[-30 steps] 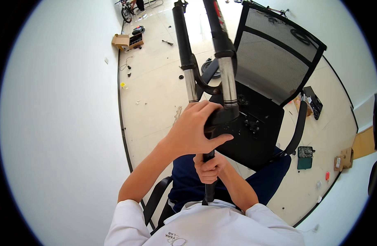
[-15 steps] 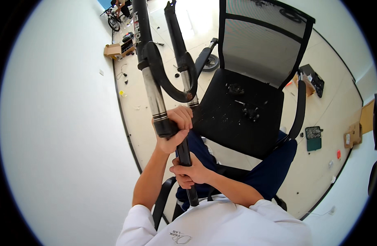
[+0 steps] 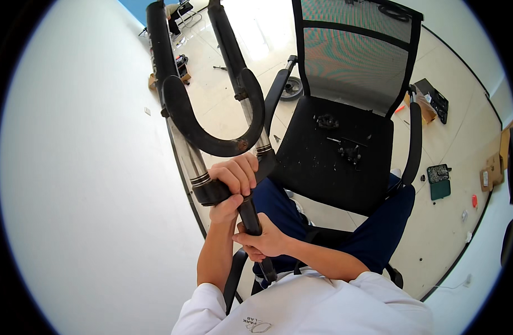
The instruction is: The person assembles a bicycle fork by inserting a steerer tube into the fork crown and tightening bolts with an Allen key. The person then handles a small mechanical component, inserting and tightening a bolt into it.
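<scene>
Fork (image 3: pixel 213 147) has swung round and tipped left versus a second ago. Left hand (image 3: pixel 234 176), thumb splayed then, now wraps the crown (image 3: pixel 208 193); right hand (image 3: pixel 265 239) is closed round the steerer (image 3: pixel 248 214). Fork's left of mesh chair (image 3: pixel 346 176), likely steadier.

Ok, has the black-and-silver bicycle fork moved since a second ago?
Yes, the fork moved left against the black mesh-backed chair: its legs now show left of the chair's left-hand armrest, which then showed between them.

Here are one fork (image 3: pixel 218 147) (two legs (image 3: pixel 163 61)), one mesh chair (image 3: pixel 351 70), one green case (image 3: pixel 440 190).
</scene>
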